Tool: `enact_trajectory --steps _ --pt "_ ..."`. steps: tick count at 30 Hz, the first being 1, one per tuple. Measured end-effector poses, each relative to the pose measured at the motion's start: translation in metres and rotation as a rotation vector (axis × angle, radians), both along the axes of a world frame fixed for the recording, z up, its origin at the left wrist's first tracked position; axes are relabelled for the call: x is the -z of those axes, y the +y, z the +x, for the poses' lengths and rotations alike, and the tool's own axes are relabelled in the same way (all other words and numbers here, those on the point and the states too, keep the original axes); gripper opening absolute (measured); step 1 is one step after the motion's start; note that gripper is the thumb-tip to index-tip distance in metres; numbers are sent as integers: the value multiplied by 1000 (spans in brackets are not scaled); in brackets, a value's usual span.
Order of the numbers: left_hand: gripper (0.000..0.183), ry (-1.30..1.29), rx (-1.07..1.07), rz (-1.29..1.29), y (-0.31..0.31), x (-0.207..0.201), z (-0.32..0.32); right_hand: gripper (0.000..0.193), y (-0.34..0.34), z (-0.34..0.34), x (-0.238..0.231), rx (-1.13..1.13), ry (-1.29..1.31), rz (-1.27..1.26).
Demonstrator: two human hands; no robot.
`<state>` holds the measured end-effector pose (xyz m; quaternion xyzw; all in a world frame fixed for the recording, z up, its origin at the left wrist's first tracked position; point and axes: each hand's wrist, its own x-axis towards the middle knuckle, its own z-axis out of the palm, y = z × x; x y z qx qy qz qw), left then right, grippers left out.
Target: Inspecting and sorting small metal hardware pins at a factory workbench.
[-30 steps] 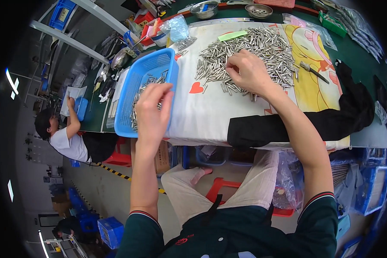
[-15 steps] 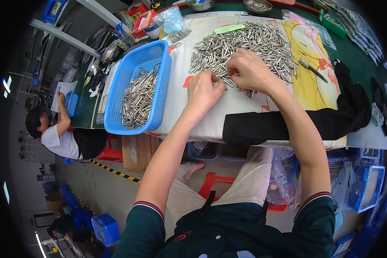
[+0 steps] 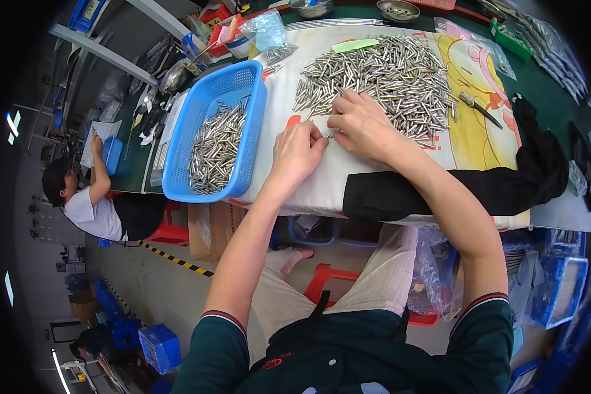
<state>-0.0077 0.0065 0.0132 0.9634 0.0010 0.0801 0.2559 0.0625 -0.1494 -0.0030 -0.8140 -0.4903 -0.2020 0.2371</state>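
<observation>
A wide heap of small silvery metal pins point(image 3: 400, 79) lies on a pale cloth. At its near left edge my right hand point(image 3: 361, 128) is closed, thumb and fingers pinching a metal pin point(image 3: 331, 133), of which only a short piece shows. My left hand point(image 3: 297, 150) faces it just to the left, with fingertips pressed together; what they hold, if anything, is hidden. Further left stands a blue perforated basket point(image 3: 259, 105), partly filled with the same kind of pins. A light green slip point(image 3: 354, 45) rests on top of the heap.
A black garment point(image 3: 414, 194) lies along the near table edge, right of my hands. A dark-handled tool point(image 3: 482, 110) lies on the yellow printed cloth. Metal bowls point(image 3: 398, 10) and a green tray point(image 3: 509, 39) stand at the back. Another person point(image 3: 92, 203) sits far left.
Both hands have drawn left and slightly toward me, away from the heap, and are closer together. A pin now shows between the right fingertips.
</observation>
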Motion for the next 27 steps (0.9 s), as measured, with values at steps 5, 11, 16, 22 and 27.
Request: enact_trajectory --steps 5,11,16,22,27 --pt "8 -182 38 180 7 8 -17 7 8 0 3 -35 -140 -81" --pt "5 -226 26 173 16 1 -6 11 -9 17 -17 -49 58 219" --pt "7 -379 37 347 27 7 14 6 -16 13 -19 -20 60 49" --pt "10 -427 265 404 31 12 18 7 -13 11 -11 31 29 -43" --pt "8 -474 365 318 31 15 16 10 3 -8 3 236 40 -84"
